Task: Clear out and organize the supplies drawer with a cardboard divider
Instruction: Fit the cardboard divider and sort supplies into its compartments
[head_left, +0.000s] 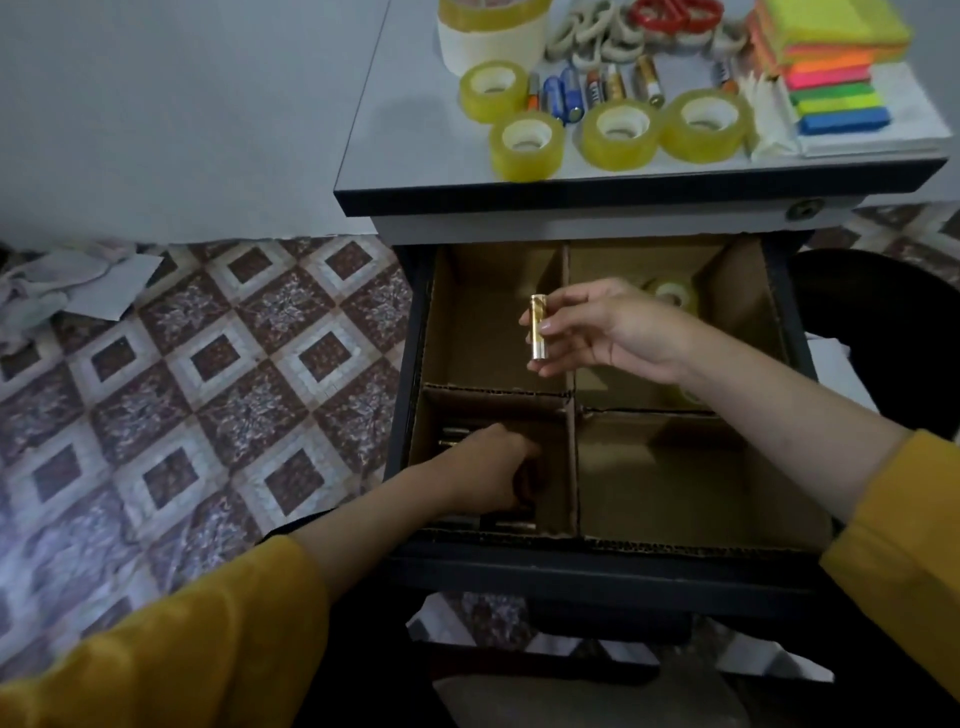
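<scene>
Left hand down in drawer, near-left corner section, fingers curled among batteries, grip unclear; right hand pinches gold battery upright over cardboard divider, likely next for same section.

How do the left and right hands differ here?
Place: the left hand is down in the near-left compartment among batteries; the right hand is up over the divider.
Grip: the right hand pinches a gold battery upright; the left hand curls downward, hiding any grip.
Both wear yellow sleeves.
</scene>
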